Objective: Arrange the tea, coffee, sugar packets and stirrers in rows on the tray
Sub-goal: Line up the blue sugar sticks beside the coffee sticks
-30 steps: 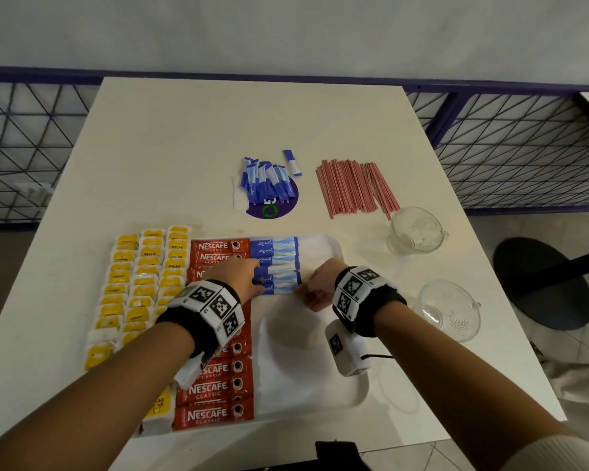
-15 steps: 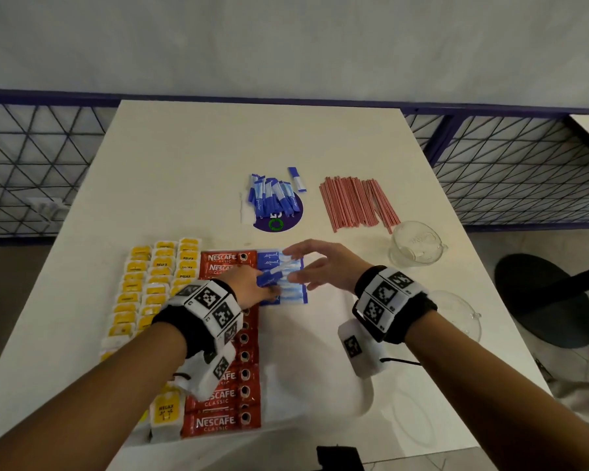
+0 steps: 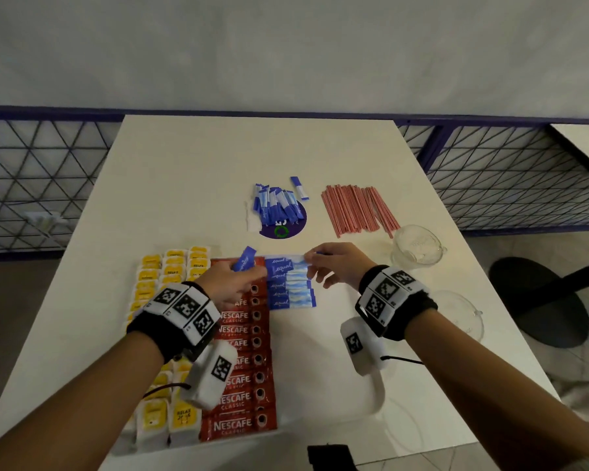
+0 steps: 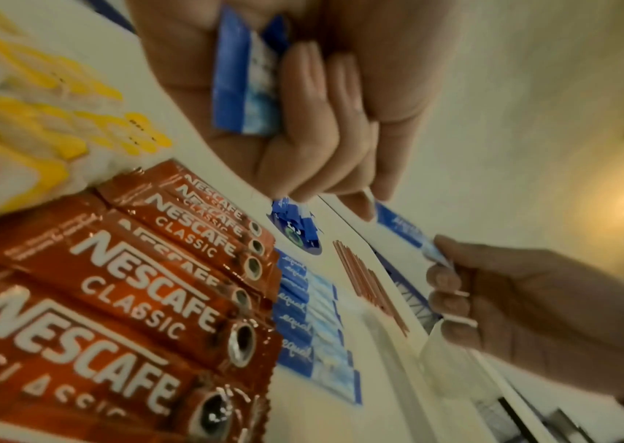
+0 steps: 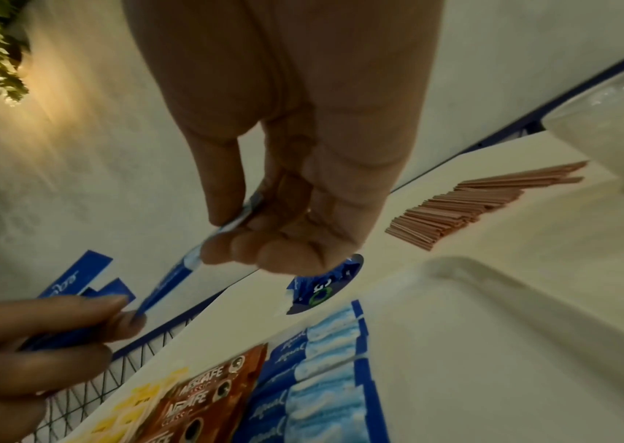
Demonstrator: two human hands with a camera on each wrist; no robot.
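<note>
The left hand [image 3: 233, 283] grips spare blue paper sugar packets [image 4: 244, 87]; the right hand [image 3: 337, 265] pinches one blue-and-white sugar stick [image 5: 188, 266] (airborne) at the white plastic tray's [image 3: 320, 351] twelve o'clock edge.

My right hand [image 5: 283, 167] pinches one blue sugar packet [image 5: 204, 251] above the tray [image 5: 511, 344]; my left hand [image 5: 37, 344] grips more packets [image 5: 78, 281].

A white rectangular table [image 3: 184, 185] carries all items. A white tray [image 3: 323, 362] is set at the near edge. Beyond it, a loose pile of blue sugar packets [image 3: 276, 205] is heaped on a round purple sticker [image 3: 283, 229]. Red stirrers [image 3: 357, 212] are bundled to the right. Two clear glass cups [image 3: 417, 248] are placed near the right edge.
</note>
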